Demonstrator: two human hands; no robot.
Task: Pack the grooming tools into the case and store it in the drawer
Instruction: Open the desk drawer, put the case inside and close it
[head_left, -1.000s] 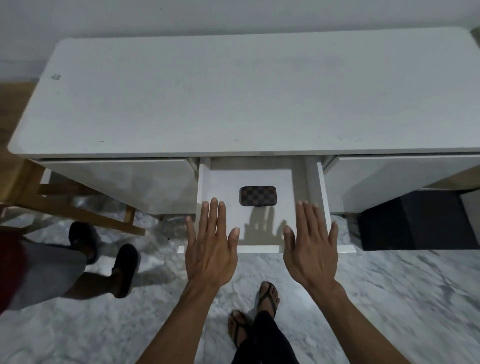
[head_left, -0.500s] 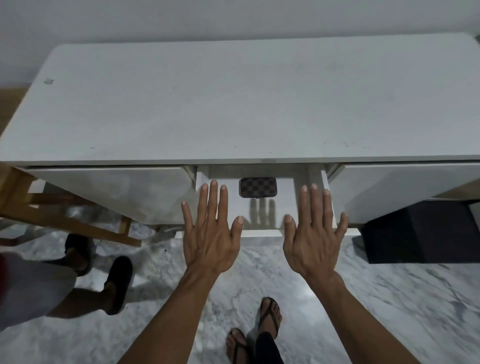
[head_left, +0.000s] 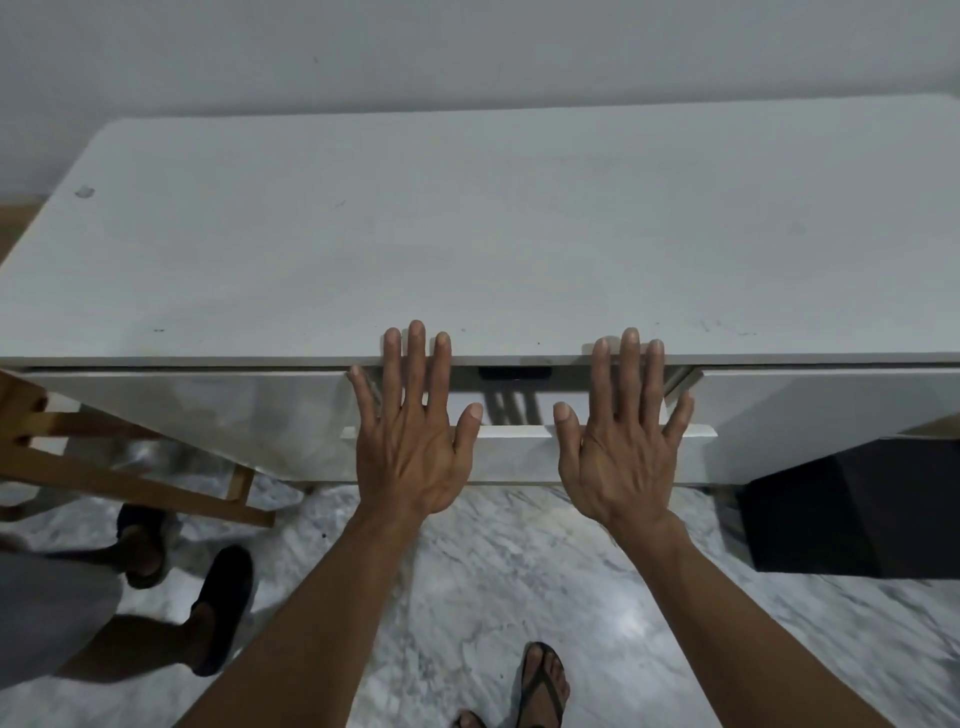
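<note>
The white middle drawer (head_left: 514, 431) of the white desk (head_left: 493, 234) is pushed most of the way in. Only a dark sliver of the checkered grooming case (head_left: 514, 372) shows under the desk's front edge; the rest is hidden. My left hand (head_left: 415, 431) lies flat on the drawer's left front, fingers spread and reaching the desk edge. My right hand (head_left: 621, 436) lies flat on the drawer's right front in the same way. Neither hand holds anything.
Closed white drawers (head_left: 208, 405) flank the middle one. A wooden chair frame (head_left: 119, 467) and another person's legs in dark sandals (head_left: 218, 608) are at the left. A black box (head_left: 852, 509) sits on the marble floor at the right. My sandalled foot (head_left: 540, 686) is below.
Both hands have moved forward with the drawer, which has slid far into the desk. The case, fully visible before, is now almost covered by the desk top.
</note>
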